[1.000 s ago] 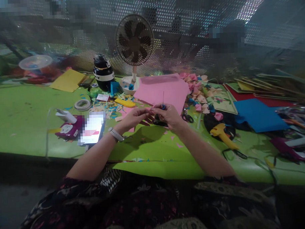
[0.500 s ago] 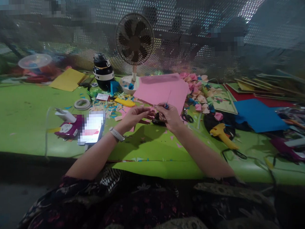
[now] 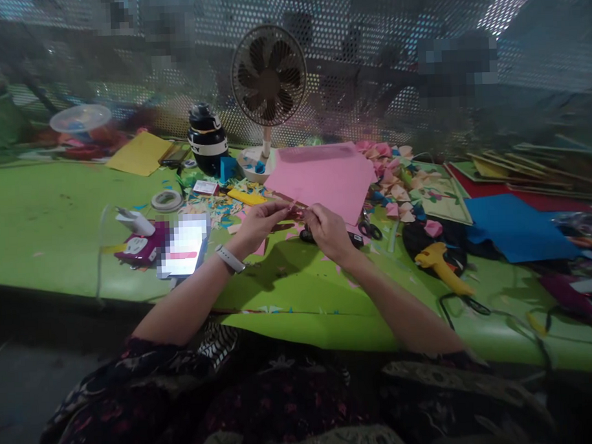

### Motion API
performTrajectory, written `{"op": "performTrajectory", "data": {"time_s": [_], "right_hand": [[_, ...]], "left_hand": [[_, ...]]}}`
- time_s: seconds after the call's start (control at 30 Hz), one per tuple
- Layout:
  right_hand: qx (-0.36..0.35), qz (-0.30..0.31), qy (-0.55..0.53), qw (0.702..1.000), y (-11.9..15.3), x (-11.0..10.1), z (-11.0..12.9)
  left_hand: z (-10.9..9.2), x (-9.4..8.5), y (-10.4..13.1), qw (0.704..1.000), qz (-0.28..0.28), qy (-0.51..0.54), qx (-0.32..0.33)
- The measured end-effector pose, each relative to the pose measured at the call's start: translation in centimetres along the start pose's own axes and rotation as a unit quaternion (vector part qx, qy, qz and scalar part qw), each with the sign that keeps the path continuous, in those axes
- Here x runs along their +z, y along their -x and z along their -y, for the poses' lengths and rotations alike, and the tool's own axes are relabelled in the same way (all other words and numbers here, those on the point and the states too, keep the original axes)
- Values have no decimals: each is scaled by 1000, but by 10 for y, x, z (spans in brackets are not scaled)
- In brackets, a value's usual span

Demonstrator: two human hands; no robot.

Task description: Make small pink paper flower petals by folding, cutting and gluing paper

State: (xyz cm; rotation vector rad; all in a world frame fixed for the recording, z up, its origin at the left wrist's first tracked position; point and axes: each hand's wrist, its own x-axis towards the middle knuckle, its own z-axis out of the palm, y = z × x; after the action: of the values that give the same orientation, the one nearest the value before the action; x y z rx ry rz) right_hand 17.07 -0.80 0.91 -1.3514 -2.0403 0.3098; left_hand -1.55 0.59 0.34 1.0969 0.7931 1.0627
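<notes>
Over the green table (image 3: 298, 280), my left hand (image 3: 260, 226) pinches a small piece of pink paper (image 3: 294, 209) at its fingertips. My right hand (image 3: 331, 232) is closed close beside it, its fingertips at the right end of the same piece; what else it may hold is hidden. Under my right hand lies a black tool (image 3: 355, 239), partly covered. Black-handled scissors (image 3: 371, 230) rest just right of it. Behind the hands spreads a large pink sheet (image 3: 323, 176). A yellow cutter (image 3: 246, 197) lies among paper scraps behind my left hand.
A lit phone (image 3: 184, 246), tape roll (image 3: 167, 200) and purple device (image 3: 142, 249) are at left. A black bottle (image 3: 208, 141) and fan (image 3: 269, 77) stand behind. At right are folded paper pieces (image 3: 389, 170), a yellow glue gun (image 3: 443, 265) and blue paper (image 3: 514, 226).
My right hand has turned and closed near my left fingertips; the thin blue-ended tool seen in it before no longer shows. The view has shifted slightly, moving the table items rightward.
</notes>
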Motion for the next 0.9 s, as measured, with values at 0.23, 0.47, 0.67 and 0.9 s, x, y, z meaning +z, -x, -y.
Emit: {"op": "performTrajectory", "data": {"time_s": [0.23,0.47,0.67,0.9], "right_hand": [[-16,22,43,999,-2,2,-3],[-20,32,8,999,-1,-3,1],[-33,31,-43,998,0,-5,4],[-41,34,-61,997,0,-7,6]], "left_hand": [[-1,2,0,1000,11,9,7],[4,-3,-2,999,-1,-19,48],[6,-3,-2,998,-13,-19,64],[2,1,0,998,-13,16,61]]}}
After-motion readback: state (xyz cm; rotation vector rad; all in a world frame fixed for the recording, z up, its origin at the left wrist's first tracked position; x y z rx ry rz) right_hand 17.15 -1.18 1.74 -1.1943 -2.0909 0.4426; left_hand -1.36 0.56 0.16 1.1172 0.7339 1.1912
